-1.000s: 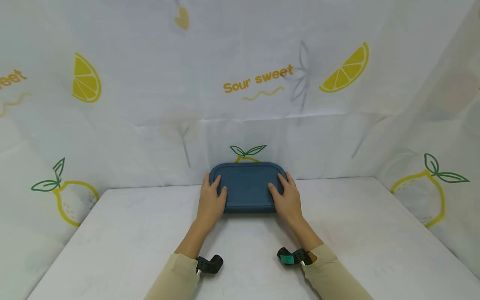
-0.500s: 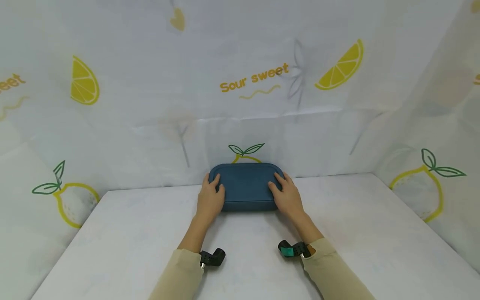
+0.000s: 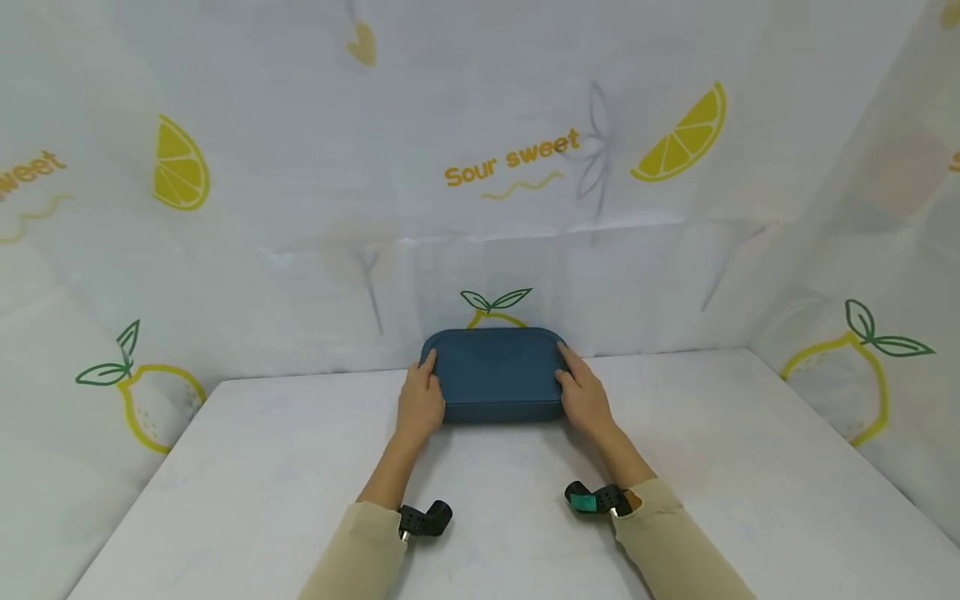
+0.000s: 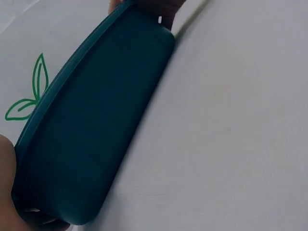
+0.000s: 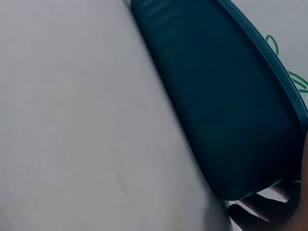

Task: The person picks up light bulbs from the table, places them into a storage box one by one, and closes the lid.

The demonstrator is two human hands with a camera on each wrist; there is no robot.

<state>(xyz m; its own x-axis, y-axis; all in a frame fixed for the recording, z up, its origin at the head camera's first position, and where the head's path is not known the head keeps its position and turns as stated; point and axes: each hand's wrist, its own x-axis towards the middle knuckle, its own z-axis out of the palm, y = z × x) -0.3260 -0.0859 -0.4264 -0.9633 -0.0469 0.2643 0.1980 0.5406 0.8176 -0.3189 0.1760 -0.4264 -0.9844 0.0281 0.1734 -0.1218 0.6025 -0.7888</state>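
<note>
A dark blue-green box with rounded corners and a raised rim lies at the back of the white table, long side towards me. My left hand grips its left end, thumb near the rim. At the opposite end my right hand holds the box, with thumb and forefinger by the top edge. The left wrist view shows the box's side wall and part of a hand at each end. In the right wrist view, fingers curl about the box's near end. Whatever is inside or underneath is hidden.
A white cloth wall with lemon prints and "Sour sweet" lettering stands close behind the box. The white tabletop stretches to both sides and in front. A black strapped camera sits on each wrist below a beige sleeve.
Both hands have shifted outward, their thumbs and fingers drawing back from the box's top face to its ends. The box itself has hardly moved.
</note>
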